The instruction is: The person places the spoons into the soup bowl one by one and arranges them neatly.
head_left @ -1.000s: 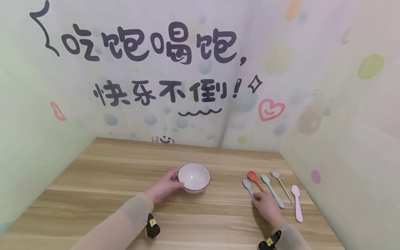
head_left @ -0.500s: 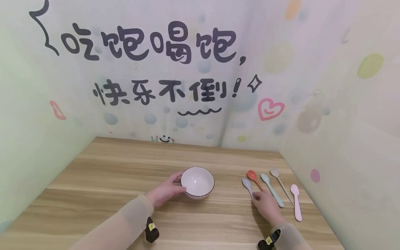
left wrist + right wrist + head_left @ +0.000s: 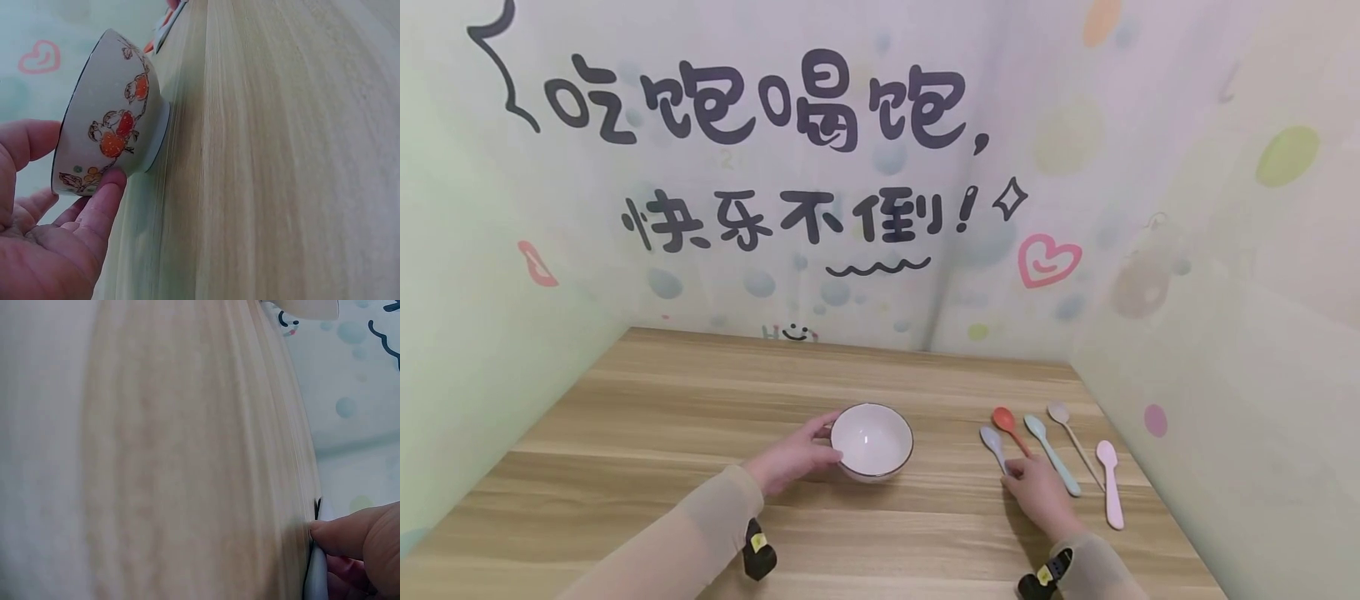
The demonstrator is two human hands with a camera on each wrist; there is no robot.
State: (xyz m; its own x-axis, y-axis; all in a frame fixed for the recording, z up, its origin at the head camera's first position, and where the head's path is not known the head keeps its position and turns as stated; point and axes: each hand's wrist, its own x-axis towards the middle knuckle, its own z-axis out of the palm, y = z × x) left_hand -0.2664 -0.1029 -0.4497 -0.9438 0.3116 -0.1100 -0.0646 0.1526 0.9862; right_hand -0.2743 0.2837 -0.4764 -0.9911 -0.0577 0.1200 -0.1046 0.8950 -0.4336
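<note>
In the head view a white bowl (image 3: 872, 440) with a dark rim is at mid-table, its inside facing up. My left hand (image 3: 795, 457) grips its left side. The left wrist view shows the thumb at the rim and fingers against the outer wall of the bowl (image 3: 109, 119), which bears painted orange fruit. At the right, my right hand (image 3: 1041, 493) pinches the handle of a grey-blue spoon (image 3: 992, 439); part of that handle is hidden by the fingers. In the right wrist view, the thumb of the right hand (image 3: 369, 540) presses at the pale spoon (image 3: 317, 575).
A red spoon (image 3: 1004, 419), a mint spoon (image 3: 1051, 454), a greyish spoon with a thin beige handle (image 3: 1081, 447) and a pink spoon (image 3: 1111, 483) lie around the right hand. Walls enclose the wooden table (image 3: 715, 383) at the back and both sides.
My left hand has brought the bowl a little nearer to me and slightly to the right. The right hand stays at the grey-blue spoon, and the spoons have not visibly moved.
</note>
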